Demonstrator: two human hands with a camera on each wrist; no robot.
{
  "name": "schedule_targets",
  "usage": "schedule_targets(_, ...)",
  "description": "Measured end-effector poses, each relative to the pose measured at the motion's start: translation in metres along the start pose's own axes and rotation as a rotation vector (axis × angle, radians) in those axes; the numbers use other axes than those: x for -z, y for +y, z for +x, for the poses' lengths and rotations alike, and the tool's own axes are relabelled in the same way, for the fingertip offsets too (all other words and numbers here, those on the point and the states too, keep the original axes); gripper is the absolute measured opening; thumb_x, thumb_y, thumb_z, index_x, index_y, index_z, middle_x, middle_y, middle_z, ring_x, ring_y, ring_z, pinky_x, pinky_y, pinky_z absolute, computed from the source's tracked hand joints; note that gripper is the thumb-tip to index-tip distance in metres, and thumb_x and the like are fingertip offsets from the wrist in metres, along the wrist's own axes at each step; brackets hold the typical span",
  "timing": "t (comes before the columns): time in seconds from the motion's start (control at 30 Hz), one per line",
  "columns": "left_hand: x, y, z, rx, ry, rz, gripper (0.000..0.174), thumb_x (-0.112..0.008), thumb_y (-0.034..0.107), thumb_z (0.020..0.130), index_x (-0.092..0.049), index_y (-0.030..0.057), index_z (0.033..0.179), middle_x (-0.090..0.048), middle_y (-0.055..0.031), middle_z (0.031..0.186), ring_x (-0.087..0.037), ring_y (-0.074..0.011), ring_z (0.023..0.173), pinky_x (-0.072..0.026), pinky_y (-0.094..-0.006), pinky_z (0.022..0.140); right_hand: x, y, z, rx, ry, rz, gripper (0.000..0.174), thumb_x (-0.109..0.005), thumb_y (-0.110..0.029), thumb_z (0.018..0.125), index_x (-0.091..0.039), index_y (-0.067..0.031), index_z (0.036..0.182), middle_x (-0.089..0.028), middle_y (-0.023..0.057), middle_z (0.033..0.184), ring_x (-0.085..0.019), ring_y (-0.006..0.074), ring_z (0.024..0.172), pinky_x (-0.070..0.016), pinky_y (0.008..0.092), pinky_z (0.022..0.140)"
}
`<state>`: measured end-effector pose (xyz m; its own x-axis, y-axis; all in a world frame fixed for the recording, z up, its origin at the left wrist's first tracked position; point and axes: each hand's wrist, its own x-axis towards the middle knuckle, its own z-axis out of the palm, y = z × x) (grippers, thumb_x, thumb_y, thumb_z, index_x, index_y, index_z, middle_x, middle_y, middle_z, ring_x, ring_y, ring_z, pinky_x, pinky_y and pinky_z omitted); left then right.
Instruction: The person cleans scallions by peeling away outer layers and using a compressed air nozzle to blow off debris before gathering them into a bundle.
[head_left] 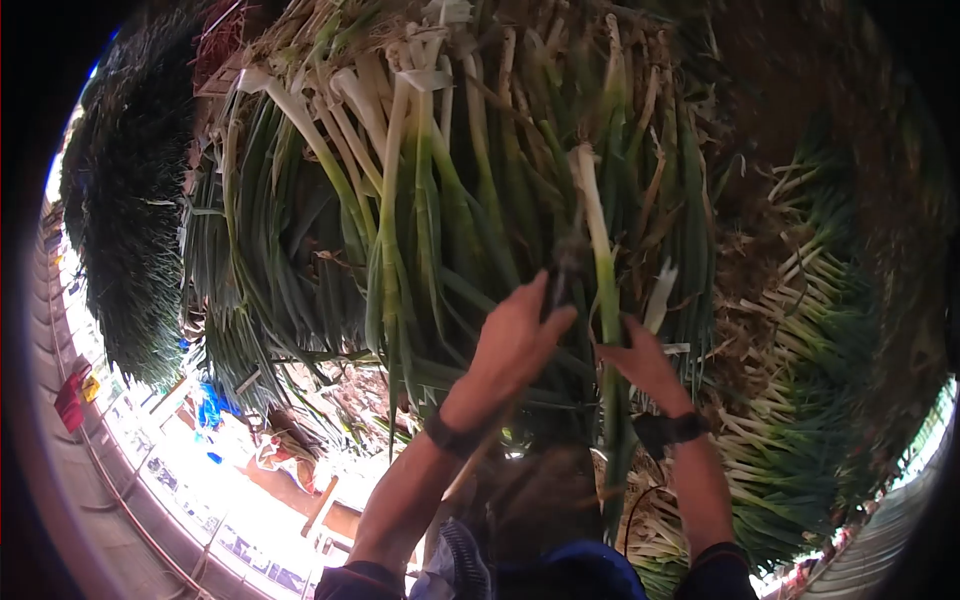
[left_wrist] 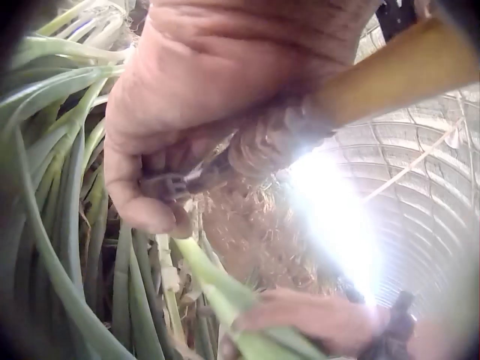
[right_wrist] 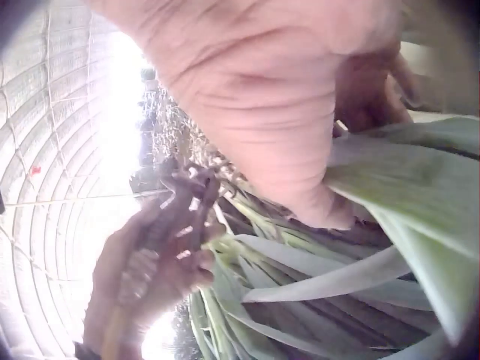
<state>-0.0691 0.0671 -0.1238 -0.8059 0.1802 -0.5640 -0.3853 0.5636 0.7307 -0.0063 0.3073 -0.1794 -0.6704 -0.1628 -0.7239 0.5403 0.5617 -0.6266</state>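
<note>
My left hand (head_left: 512,340) curls its fingers round a dark tool (head_left: 562,288), held beside a large green onion (head_left: 597,220). In the left wrist view, a wrinkled clear wrapping (left_wrist: 270,139) joins the tool to a yellow tube (left_wrist: 405,71) running back under the wrist. The tool's exact kind cannot be told. My right hand (head_left: 648,362) grips the onion's green leaves, its thumb pressed along them in the right wrist view. The onion's white root end points away from me, over the pile of green onions (head_left: 400,210).
More green onions (head_left: 800,400) lie in long rows on the right. A dark leafy heap (head_left: 125,220) rises at the left. Blue plastic (head_left: 212,405) and bright floor show at lower left. Dry roots and peelings (head_left: 740,340) are strewn near my right arm.
</note>
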Motion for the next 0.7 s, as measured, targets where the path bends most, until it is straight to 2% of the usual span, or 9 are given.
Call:
schedule_targets(0.03, 0.005, -0.01, -0.012, -0.091, -0.035, -0.006, 0.075, -0.068, 0.036, 0.091, -0.043, -0.0095, 0.145, -0.063, -0.0291, 0.115, -0.064, -0.0456, 0.103, -0.0515, -0.0492, 0.089, 0.017, -0.024, -0.006, -0.066, 0.038, 0.138, 0.055, -0.071, -0.019, 0.088, -0.054, -0.0011, 0.137, -0.072, 0.0144, 0.098, -0.072, 0.0235, 0.085, -0.0564, 0.0387, 0.072)
schedule_targets(0.13, 0.055, 0.018, -0.059, 0.02, -0.049, 0.051, 0.072, -0.075, 0.024, 0.089, -0.045, -0.0079, 0.146, -0.064, -0.0263, 0.12, -0.066, -0.0421, 0.106, -0.051, -0.044, 0.096, 0.069, -0.09, -0.025, -0.15, 0.231, 0.442, 0.043, -0.067, -0.021, 0.092, -0.06, -0.0004, 0.129, -0.071, 0.0096, 0.1, -0.069, 0.0163, 0.087, -0.0549, 0.032, 0.07)
schedule_targets(0.2, 0.091, 0.005, -0.088, -0.076, 0.145, 0.18, 0.078, -0.077, 0.015, 0.086, -0.04, -0.0045, 0.151, -0.063, -0.0222, 0.126, -0.067, -0.0385, 0.108, -0.0521, -0.0446, 0.096, 0.088, -0.11, -0.019, 0.136, 0.56, 0.555, 0.033, -0.066, -0.02, 0.093, -0.063, -0.002, 0.12, -0.07, 0.0078, 0.097, -0.068, 0.0139, 0.082, -0.0533, 0.0306, 0.063)
schedule_targets(0.3, 0.151, -0.037, -0.107, -0.012, 0.496, 0.268, 0.085, -0.08, 0.007, 0.079, -0.04, -0.0019, 0.153, -0.063, -0.0216, 0.124, -0.065, -0.0362, 0.108, -0.053, -0.0454, 0.092, 0.112, -0.175, -0.004, 0.114, 0.657, 0.535, 0.04, -0.069, -0.017, 0.09, -0.062, -0.0038, 0.127, -0.066, 0.005, 0.093, -0.062, 0.0121, 0.073, -0.0516, 0.0275, 0.061)
schedule_targets(0.4, 0.224, -0.082, -0.1, -0.061, 0.699, 0.647, 0.087, -0.081, 0.01, 0.078, -0.039, -0.002, 0.154, -0.062, -0.0238, 0.121, -0.064, -0.04, 0.106, -0.0529, -0.046, 0.09, 0.1, -0.172, 0.034, 0.158, 0.613, 0.437, 0.042, -0.069, -0.014, 0.089, -0.063, -0.005, 0.13, -0.065, 0.0043, 0.092, -0.062, 0.011, 0.073, -0.0513, 0.0274, 0.061)
schedule_targets(0.47, 0.259, -0.104, -0.085, -0.01, 0.729, 0.703, 0.086, -0.08, 0.013, 0.08, -0.039, -0.0019, 0.154, -0.061, -0.0245, 0.123, -0.064, -0.0405, 0.107, -0.0527, -0.0464, 0.091, 0.069, -0.193, 0.047, -0.028, 0.563, 0.47, 0.042, -0.071, -0.014, 0.085, -0.065, -0.0038, 0.126, -0.064, 0.0024, 0.088, -0.061, 0.0099, 0.074, -0.0499, 0.0264, 0.061)
schedule_targets(0.5, 0.273, -0.115, -0.077, 0.038, 0.751, 0.764, 0.085, -0.08, 0.017, 0.082, -0.039, -0.0018, 0.154, -0.061, -0.0251, 0.125, -0.063, -0.041, 0.108, -0.0525, -0.0467, 0.091, 0.052, -0.194, 0.057, -0.033, 0.486, 0.526, 0.04, -0.072, -0.013, 0.085, -0.065, -0.0036, 0.123, -0.063, 0.002, 0.087, -0.061, 0.01, 0.074, -0.0495, 0.0263, 0.062)
schedule_targets(0.6, 0.301, -0.155, -0.043, 0.117, 0.747, 0.86, 0.081, -0.078, 0.023, 0.084, -0.041, -0.0014, 0.152, -0.058, -0.0258, 0.132, -0.061, -0.0416, 0.113, -0.05, -0.0476, 0.096, -0.003, -0.174, 0.106, -0.004, 0.376, 0.61, 0.033, -0.071, -0.012, 0.083, -0.067, -0.0023, 0.115, -0.064, 0.0023, 0.087, -0.061, 0.013, 0.074, -0.05, 0.029, 0.067)
schedule_targets(0.7, 0.301, -0.176, -0.013, 0.149, 0.784, 1.083, 0.08, -0.079, 0.026, 0.084, -0.043, -0.0004, 0.151, -0.056, -0.0252, 0.137, -0.057, -0.0416, 0.122, -0.0465, -0.0482, 0.102, -0.045, -0.167, 0.153, 0.048, 0.28, 0.526, 0.033, -0.07, -0.012, 0.084, -0.067, 0.0023, 0.113, -0.071, 0.0078, 0.102, -0.065, 0.0178, 0.089, -0.0504, 0.0314, 0.08)
